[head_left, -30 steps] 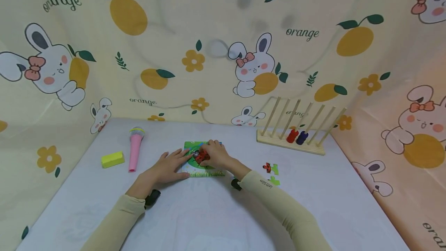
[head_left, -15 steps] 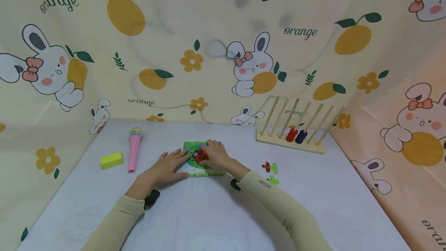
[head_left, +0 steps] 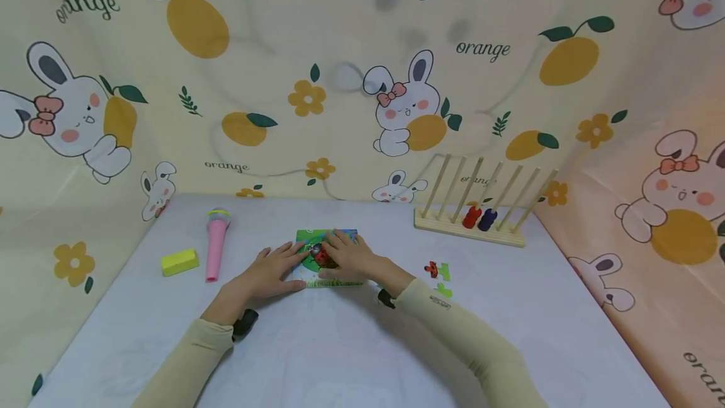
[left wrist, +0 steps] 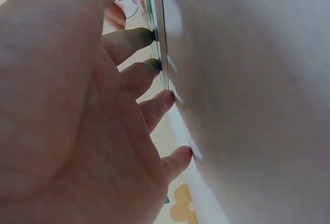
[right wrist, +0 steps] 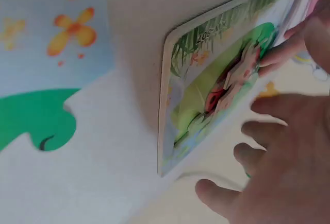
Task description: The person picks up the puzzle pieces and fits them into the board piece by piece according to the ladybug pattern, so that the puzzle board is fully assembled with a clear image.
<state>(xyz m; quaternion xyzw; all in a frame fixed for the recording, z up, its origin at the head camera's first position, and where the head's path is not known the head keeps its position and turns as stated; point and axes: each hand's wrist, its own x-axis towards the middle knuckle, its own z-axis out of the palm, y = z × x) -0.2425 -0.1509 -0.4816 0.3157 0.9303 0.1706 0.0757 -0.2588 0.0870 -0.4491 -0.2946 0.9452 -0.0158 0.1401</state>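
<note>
A wooden jigsaw board [head_left: 302, 276] with a ladybug picture lies on the white table between both hands. My left hand [head_left: 272, 274] rests flat at its left side, fingers spread, fingertips along the edge [left wrist: 162, 44]. Over the right half is my right hand [head_left: 352, 260], with loosely spread fingers and nothing held between them. Red ladybug pieces [right wrist: 227, 90] stand partly raised from the board in the right wrist view. To the right on the table are two loose jigsaw pieces, one red and green [head_left: 436, 270], one green [head_left: 443, 291].
A pink toy microphone [head_left: 215, 247] and a yellow block [head_left: 180, 262] lie at the left. At the back right stands a wooden peg rack [head_left: 470, 230] with a red bead piece [head_left: 471, 217] and a dark blue one [head_left: 487, 220]. A patterned curtain [head_left: 340, 36] hangs behind.
My right hand's fingers were bent together over the ladybug; now they are straighter and spread. The left hand has stayed on the board's edge. The head view has shifted slightly.
</note>
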